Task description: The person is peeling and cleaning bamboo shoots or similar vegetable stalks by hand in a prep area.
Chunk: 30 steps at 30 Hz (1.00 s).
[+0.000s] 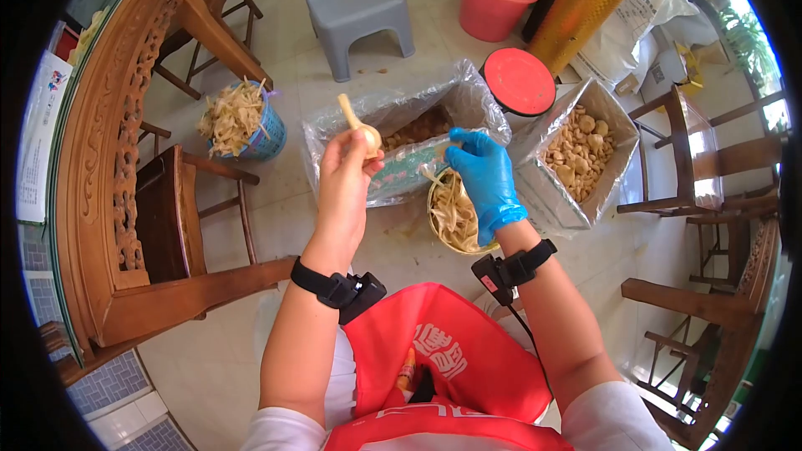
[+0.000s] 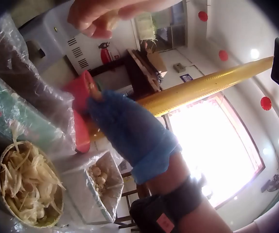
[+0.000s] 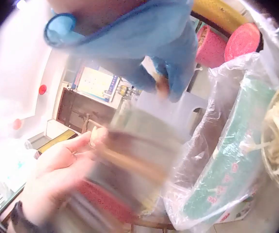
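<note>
My bare left hand [image 1: 344, 169] holds a pale garlic bulb [image 1: 372, 140] with its stalk pointing up and away, above the left end of a plastic-lined box [image 1: 401, 171]. To the right, my right hand [image 1: 484, 175] wears a blue glove, its fingers bent together near the box's right end. In the right wrist view its fingertips pinch a small brownish piece [image 3: 162, 86]; I cannot tell what it is. Below the gloved hand stands a round basket [image 1: 432, 221] of dry peels and stalks. Loose cloves [image 1: 422, 127] lie inside the lined box.
Right of the lined box stands another box [image 1: 535, 192] with cloves and bulbs. A red lid [image 1: 518, 81] lies behind, near a pink bucket [image 1: 484, 21]. A blue basket of peels [image 1: 269, 129], a grey chair [image 1: 351, 12] and wooden furniture [image 1: 200, 305] stand around.
</note>
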{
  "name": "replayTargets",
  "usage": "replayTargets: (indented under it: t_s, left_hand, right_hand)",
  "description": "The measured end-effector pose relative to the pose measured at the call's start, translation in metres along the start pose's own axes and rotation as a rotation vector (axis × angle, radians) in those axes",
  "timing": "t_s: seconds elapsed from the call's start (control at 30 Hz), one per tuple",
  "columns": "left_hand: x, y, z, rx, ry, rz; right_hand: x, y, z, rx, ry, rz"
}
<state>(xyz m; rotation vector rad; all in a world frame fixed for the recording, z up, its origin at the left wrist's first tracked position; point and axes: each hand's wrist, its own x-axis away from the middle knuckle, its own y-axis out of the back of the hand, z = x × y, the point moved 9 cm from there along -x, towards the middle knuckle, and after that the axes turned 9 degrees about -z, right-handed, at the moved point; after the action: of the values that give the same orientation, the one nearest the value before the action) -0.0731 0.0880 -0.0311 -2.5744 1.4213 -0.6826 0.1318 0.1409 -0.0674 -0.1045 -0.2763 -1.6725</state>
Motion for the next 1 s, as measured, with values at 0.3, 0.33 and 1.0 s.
replayTargets:
  t_s: [0.3,0.33,1.0]
  left_hand:
    - [0.015,-0.030,0.010,-0.283,-0.062,0.230]
    - [0.014,-0.029,0.013,-0.283,-0.061,0.230]
    - [0.030,-0.046,0.000,-0.565,-0.362,0.275]
  right_hand:
    - [0.017,-0.040,0.038,-0.189,0.062,0.318]
    - [0.019,-0.041,0.040,-0.190,0.062,0.317]
    - [0.017,-0.022,0.052,-0.109,0.271,0.208]
